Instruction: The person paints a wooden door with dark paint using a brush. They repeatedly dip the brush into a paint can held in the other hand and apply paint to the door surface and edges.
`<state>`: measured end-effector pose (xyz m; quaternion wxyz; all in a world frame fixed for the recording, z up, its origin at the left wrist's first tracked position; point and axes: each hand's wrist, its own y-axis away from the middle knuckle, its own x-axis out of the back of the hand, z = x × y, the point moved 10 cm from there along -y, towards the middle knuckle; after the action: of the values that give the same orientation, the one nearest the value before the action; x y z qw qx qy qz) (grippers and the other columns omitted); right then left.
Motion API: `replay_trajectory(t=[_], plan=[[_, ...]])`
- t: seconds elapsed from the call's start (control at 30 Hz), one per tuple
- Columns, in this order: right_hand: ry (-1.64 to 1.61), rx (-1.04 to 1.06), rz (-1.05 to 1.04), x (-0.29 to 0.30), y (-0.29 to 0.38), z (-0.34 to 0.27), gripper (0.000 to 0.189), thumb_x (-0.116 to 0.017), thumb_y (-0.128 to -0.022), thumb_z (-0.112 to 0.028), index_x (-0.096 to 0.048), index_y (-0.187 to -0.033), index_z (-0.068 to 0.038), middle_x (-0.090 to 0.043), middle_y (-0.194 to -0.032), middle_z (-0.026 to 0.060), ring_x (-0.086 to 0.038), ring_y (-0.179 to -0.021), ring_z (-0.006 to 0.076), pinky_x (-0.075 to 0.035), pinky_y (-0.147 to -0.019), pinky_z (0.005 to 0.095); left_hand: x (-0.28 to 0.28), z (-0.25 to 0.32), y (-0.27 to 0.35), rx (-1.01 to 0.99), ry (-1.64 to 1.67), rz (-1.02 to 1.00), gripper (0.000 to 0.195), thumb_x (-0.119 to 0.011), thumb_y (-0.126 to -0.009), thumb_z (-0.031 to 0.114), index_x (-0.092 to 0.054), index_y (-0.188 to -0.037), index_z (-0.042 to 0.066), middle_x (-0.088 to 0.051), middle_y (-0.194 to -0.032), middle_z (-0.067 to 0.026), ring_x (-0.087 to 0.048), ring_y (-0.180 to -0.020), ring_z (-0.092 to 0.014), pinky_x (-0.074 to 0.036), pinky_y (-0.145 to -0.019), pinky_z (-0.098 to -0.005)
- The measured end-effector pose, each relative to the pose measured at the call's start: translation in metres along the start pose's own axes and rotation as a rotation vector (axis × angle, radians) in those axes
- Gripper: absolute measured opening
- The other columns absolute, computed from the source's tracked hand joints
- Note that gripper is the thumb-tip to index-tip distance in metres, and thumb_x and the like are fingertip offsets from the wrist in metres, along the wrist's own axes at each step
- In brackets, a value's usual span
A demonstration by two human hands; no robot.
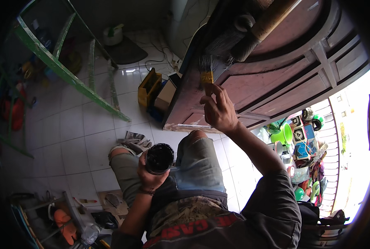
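Note:
My right hand (220, 109) grips a paintbrush (207, 76) by its handle. Its dark, splayed bristles point up against the edge of a brown panelled wooden door (272, 81). Around the bristles the wood looks dark and streaked; I cannot tell how wet it is. Low in front of my body, my left hand (150, 176) holds a round container (159, 157) of black paint or stain, its mouth facing up. Part of the brush handle is hidden by my fingers. A thick wooden handle (265, 26) juts out from the door above the brush.
A green ladder (70, 71) stands on the white tile floor (73, 140) at left. Beside the door's edge are a yellow box (149, 87) and a cardboard box (167, 96). Behind my left arm lie a black plastic bag (105, 220) and another brush (88, 201). Buckets and boxes crowd the right.

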<state>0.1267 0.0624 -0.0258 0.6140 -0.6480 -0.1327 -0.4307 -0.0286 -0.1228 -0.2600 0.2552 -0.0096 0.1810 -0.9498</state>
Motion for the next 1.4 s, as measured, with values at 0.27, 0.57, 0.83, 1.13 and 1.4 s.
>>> replay_trajectory(t=[0.27,0.57,0.83,1.13,1.4], plan=[[0.097,-0.046,-0.004,-0.029,0.0,0.009,0.036,-0.066,-0.075,0.008,-0.06,-0.11,0.0,-0.046,-0.133,0.0268,-0.056,-0.116,0.0437,-0.056,-0.092,0.048,-0.007,0.0,0.0,-0.034,-0.048,-0.096,0.095,-0.089,-0.071,0.009,-0.034,-0.147,-0.002,-0.057,-0.135,-0.0182,-0.064,-0.121,-0.026,-0.055,-0.102,-0.0404],[-0.316,-0.29,-0.295,-0.017,-0.01,0.016,0.014,-0.065,-0.088,0.001,-0.063,-0.1,-0.005,-0.06,-0.112,0.0171,-0.072,-0.08,0.0386,-0.063,-0.068,0.0455,0.001,-0.001,0.006,-0.025,-0.114,-0.107,0.096,-0.088,-0.071,0.007,-0.031,-0.148,-0.002,-0.056,-0.136,-0.0187,-0.064,-0.122,-0.027,-0.055,-0.103,-0.0419],[0.013,-0.055,0.119,0.029,-0.029,-0.015,0.031,-0.066,-0.075,0.013,-0.062,-0.101,-0.005,-0.052,-0.13,0.0195,-0.061,-0.111,0.0369,-0.06,-0.082,0.0421,0.001,-0.004,0.007,-0.029,-0.092,-0.057,0.097,-0.09,-0.069,0.011,-0.034,-0.147,-0.001,-0.059,-0.133,-0.0187,-0.064,-0.121,-0.028,-0.053,-0.103,-0.0422],[-0.328,-0.313,-0.33,-0.052,0.023,0.007,0.018,-0.063,-0.082,0.009,-0.063,-0.093,-0.005,-0.061,-0.105,0.0169,-0.067,-0.092,0.0364,-0.058,-0.076,0.0434,0.006,0.002,0.005,0.018,-0.051,0.003,0.094,-0.093,-0.067,0.019,-0.041,-0.143,-0.002,-0.061,-0.129,-0.0178,-0.065,-0.117,-0.028,-0.051,-0.103,-0.0407],[-0.09,-0.121,0.264,0.063,-0.054,-0.013,0.03,-0.062,-0.075,0.013,-0.066,-0.098,-0.006,-0.062,-0.119,0.0163,-0.065,-0.101,0.0344,-0.057,-0.081,0.0418,0.002,0.0,0.002,-0.013,-0.066,-0.018,0.095,-0.092,-0.068,0.018,-0.039,-0.145,-0.003,-0.061,-0.129,-0.0179,-0.065,-0.117,-0.027,-0.052,-0.103,-0.0405]])
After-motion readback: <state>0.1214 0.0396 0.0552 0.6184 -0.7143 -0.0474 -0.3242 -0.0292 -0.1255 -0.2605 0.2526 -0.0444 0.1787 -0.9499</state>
